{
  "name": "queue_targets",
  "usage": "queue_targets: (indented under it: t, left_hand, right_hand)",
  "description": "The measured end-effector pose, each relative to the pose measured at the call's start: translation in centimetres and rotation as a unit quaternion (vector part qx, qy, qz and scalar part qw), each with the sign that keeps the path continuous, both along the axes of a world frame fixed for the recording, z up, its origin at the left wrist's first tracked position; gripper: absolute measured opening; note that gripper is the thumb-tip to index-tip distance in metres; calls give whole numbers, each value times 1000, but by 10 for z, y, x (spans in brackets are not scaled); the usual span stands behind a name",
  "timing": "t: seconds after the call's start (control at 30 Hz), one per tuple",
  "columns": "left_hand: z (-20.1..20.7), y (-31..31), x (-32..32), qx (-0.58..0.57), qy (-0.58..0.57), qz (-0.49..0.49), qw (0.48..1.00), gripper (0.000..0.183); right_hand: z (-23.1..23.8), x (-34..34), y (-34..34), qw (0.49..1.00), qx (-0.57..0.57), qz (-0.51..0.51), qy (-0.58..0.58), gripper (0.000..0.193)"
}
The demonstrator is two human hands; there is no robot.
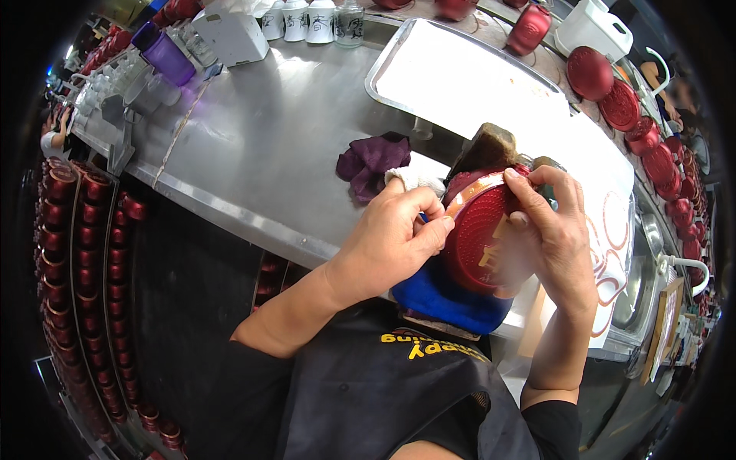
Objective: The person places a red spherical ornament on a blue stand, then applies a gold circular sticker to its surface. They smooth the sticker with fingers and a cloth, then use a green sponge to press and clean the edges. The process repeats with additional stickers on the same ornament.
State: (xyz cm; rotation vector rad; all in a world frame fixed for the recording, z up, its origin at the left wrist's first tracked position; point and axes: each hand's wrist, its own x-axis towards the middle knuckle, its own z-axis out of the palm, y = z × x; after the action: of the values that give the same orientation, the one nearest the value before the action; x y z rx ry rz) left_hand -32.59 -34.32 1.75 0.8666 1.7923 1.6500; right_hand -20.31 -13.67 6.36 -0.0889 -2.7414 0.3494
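Note:
A round, flat red bottle (477,238) with a gold rim and raised pattern stands on edge over a blue pad (441,299) at the near edge of the steel table (261,146). My right hand (556,234) grips its right side, fingers curled over the top rim. My left hand (391,238) presses a white cloth (414,178) against its left rim. A dark brown block (487,147) sits just behind the bottle.
A crumpled purple rag (372,162) lies left of the bottle. A metal tray (460,77) lies beyond. Several red bottles (652,146) line the right side, and racks of red bottles (84,253) fill the left. White jars (307,19) and a purple cup (165,55) stand at the back.

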Motion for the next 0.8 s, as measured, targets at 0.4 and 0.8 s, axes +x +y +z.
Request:
queue_targets:
  t: [0.4, 0.8]
  left_hand:
    - [-15, -4, 12, 48, -58, 1, 997, 19]
    - [-35, -3, 16, 23, 42, 37, 998, 25]
  right_hand:
    - [-2, 1, -1, 1000, -5, 2, 3, 49]
    - [-2, 2, -4, 1000, -20, -13, -4, 47]
